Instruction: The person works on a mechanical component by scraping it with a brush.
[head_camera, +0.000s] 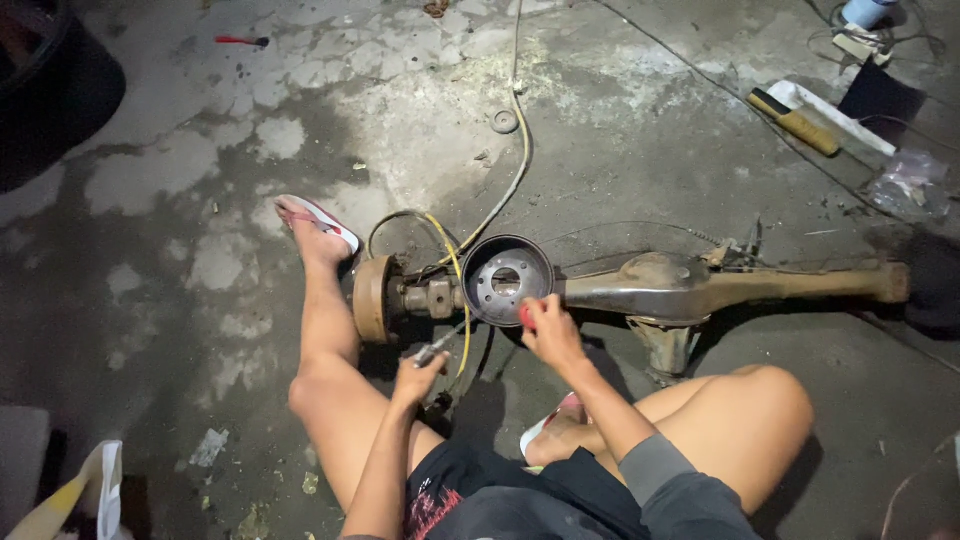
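A rusty rear axle (690, 287) lies across the concrete floor in front of me. A round brake drum (506, 278) leans against it near the middle, its open side facing me. Another rusty drum (372, 298) sits on the axle's left end. My right hand (551, 332) is closed around a red-handled tool at the drum's lower right rim. My left hand (423, 372) grips a thin metal tool, just below the axle's left hub. A yellow cable (462, 290) loops between the hub and the drum.
A tyre (45, 90) stands at the top left. A white cord (518, 120) and a small ring (504, 121) lie beyond the axle. A yellow-handled brush (795, 122), white paper and a plastic bag are at the top right. A red-handled tool (240, 41) lies far off.
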